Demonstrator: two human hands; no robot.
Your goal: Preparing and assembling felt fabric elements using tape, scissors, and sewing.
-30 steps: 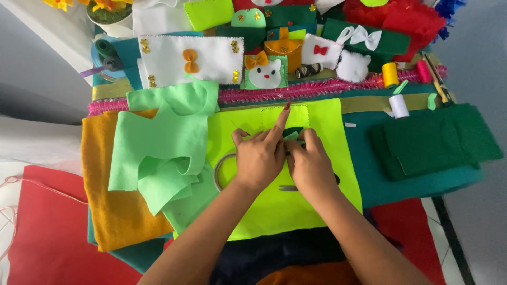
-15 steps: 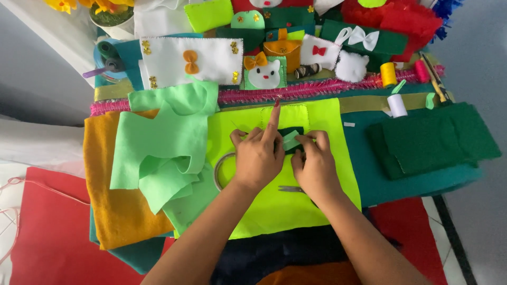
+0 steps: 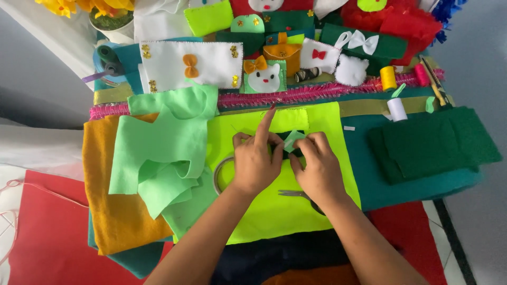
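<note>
Both of my hands meet over a neon yellow felt sheet [image 3: 317, 121] at the middle of the table. My left hand [image 3: 257, 158] and my right hand [image 3: 317, 163] pinch a small pale green felt piece [image 3: 292, 140] between their fingertips, above a small dark green piece [image 3: 297, 152] that is mostly hidden. My left index finger sticks straight up. A roll of tape [image 3: 221, 174] lies by my left wrist, and scissors [image 3: 297, 195] lie partly under my right wrist.
Crumpled light green felt [image 3: 158, 153] lies left on orange felt [image 3: 105, 211]. Folded dark green felt [image 3: 433, 142] rests on teal felt at right. A pink fringed trim [image 3: 317, 94], thread spools [image 3: 396, 108] and several finished felt pouches [image 3: 200, 63] line the back. Red felt [image 3: 42, 237] covers the floor.
My hands have shifted slightly downward and closer together on the small green piece, which now stands up between the fingertips. Nothing else has moved.
</note>
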